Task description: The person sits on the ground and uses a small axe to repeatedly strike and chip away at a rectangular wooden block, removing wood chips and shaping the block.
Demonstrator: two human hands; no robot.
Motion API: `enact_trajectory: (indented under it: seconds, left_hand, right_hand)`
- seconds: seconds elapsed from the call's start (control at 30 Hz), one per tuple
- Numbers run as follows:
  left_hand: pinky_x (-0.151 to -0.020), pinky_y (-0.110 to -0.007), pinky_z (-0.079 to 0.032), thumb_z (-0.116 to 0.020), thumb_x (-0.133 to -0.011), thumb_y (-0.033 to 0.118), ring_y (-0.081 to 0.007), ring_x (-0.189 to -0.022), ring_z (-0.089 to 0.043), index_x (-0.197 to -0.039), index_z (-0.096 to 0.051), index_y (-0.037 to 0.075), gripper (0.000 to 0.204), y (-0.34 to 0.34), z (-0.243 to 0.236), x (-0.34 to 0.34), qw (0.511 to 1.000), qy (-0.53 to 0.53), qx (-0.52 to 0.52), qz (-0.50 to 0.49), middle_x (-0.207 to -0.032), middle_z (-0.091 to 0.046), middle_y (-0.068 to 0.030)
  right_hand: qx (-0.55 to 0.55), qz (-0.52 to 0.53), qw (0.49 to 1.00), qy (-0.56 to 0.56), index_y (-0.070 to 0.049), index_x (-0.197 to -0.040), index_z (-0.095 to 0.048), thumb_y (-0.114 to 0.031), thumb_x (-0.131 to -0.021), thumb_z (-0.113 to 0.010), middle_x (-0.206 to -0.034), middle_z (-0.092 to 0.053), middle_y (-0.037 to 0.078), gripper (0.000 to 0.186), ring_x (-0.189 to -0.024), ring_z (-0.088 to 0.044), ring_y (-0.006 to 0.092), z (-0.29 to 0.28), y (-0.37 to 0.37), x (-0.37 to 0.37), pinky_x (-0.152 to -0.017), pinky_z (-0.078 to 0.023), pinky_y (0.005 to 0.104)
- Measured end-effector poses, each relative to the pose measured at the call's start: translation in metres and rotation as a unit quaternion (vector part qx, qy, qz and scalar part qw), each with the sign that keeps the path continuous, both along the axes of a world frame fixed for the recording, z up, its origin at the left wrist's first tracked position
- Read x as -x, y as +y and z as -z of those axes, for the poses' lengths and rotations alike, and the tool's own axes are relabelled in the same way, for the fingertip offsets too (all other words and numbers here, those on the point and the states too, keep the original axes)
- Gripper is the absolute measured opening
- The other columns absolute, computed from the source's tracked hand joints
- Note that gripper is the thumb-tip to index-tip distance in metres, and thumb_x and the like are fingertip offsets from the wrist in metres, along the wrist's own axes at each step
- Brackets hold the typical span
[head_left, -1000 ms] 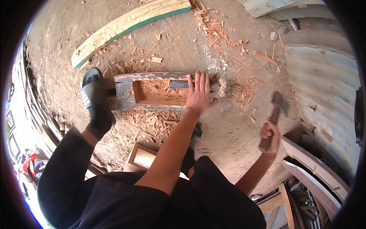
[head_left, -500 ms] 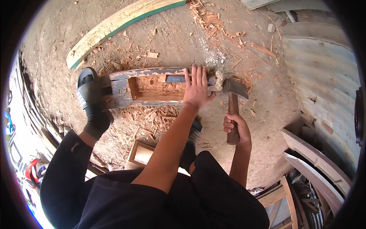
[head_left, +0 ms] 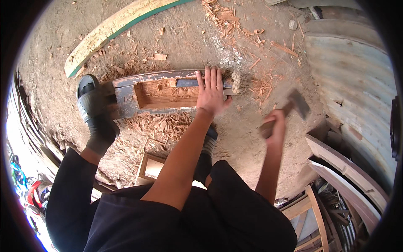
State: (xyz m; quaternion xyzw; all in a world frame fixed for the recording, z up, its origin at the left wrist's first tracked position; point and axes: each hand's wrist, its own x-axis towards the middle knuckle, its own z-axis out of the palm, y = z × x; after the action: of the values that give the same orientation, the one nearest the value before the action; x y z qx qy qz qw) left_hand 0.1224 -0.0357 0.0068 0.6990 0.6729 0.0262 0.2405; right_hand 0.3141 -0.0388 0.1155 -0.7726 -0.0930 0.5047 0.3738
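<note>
My left hand (head_left: 210, 94) lies across the right end of a grey-painted wooden block (head_left: 125, 101), fingertips over its far edge and thumb on the near side. Beneath those fingers, a blue-grey chisel-like blade (head_left: 187, 82) lies along the block's carved cavity, which holds shavings. A frayed, pale end piece (head_left: 238, 82) sticks out beside my hand. My right hand (head_left: 275, 126) grips the wooden handle of a motion-blurred hatchet (head_left: 298, 104), raised right of the block and apart from it. My sandalled left foot (head_left: 93, 103) rests at the block's left end.
A curved plank (head_left: 113, 25) with a green edge lies beyond the block. Wood shavings (head_left: 163, 126) are scattered around. Corrugated sheeting (head_left: 348, 84) and boards (head_left: 344, 176) stand at right, with a small wooden frame (head_left: 149, 166) near my legs.
The hatchet came left to the frayed end half a second ago and has since swung back rightward, away from it. My left hand remains on the block; the whole view has shifted slightly.
</note>
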Motion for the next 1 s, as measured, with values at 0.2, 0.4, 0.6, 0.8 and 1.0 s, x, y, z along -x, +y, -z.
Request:
enact_trajectory:
  seconds: [0.2, 0.4, 0.6, 0.8, 1.0]
  left_hand:
    - [-0.108, -0.058, 0.001, -0.054, -0.076, 0.053, -0.0372, -0.137, -0.006, -0.137, -0.016, -0.01, 0.096, -0.003, -0.001, 0.004, 1.0, -0.01, 0.015, -0.003, -0.143, -0.021, -0.0216]
    - [-0.109, -0.058, 0.0, -0.054, -0.076, 0.053, -0.0367, -0.137, -0.007, -0.137, -0.018, -0.01, 0.095, -0.002, 0.0, 0.007, 1.0, -0.009, 0.001, -0.005, -0.143, -0.02, -0.0218]
    - [-0.109, -0.057, -0.002, -0.054, -0.075, 0.053, -0.0362, -0.137, -0.008, -0.139, -0.015, -0.008, 0.097, 0.0, -0.006, 0.005, 0.999, -0.016, 0.03, -0.001, -0.146, -0.017, -0.0206]
    - [-0.109, -0.057, -0.001, -0.056, -0.075, 0.052, -0.0363, -0.137, -0.008, -0.138, -0.016, -0.009, 0.097, -0.001, -0.003, 0.007, 0.999, -0.022, 0.021, -0.009, -0.145, -0.018, -0.0214]
    - [-0.109, -0.058, -0.001, -0.058, -0.073, 0.05, -0.037, -0.137, -0.007, -0.136, -0.018, -0.01, 0.096, -0.003, 0.005, 0.008, 0.999, -0.04, -0.018, -0.021, -0.142, -0.021, -0.0225]
  right_hand:
    - [0.119, -0.105, 0.945, 0.287, -0.007, -0.099, -0.047, -0.011, -0.081, -0.058, -0.066, -0.045, 0.0, 0.021, -0.049, -0.042, 0.0069, -0.011, -0.032, 0.048, -0.045, -0.037, 0.023]
    - [0.002, 0.024, 0.987, 0.16, -0.002, -0.094, -0.05, -0.006, -0.083, -0.055, -0.067, -0.043, -0.003, 0.013, -0.051, -0.039, 0.0034, -0.043, -0.014, -0.039, -0.044, -0.035, 0.0186]
    - [-0.229, 0.139, 0.96, 0.081, -0.006, -0.079, -0.046, -0.002, -0.081, -0.051, -0.063, -0.042, 0.0, 0.007, -0.056, -0.043, 0.0083, -0.035, 0.031, -0.081, -0.054, -0.039, 0.0202]
    - [0.116, -0.186, 0.95, 0.223, -0.004, -0.09, -0.048, -0.009, -0.078, -0.058, -0.066, -0.048, 0.004, 0.016, -0.052, -0.046, 0.0107, -0.013, -0.02, 0.06, -0.047, -0.04, 0.0259]
    - [0.132, -0.108, 0.961, 0.218, -0.003, -0.101, -0.048, -0.009, -0.083, -0.055, -0.068, -0.043, -0.001, 0.02, -0.05, -0.041, 0.0051, -0.027, -0.021, 0.028, -0.043, -0.036, 0.0219]
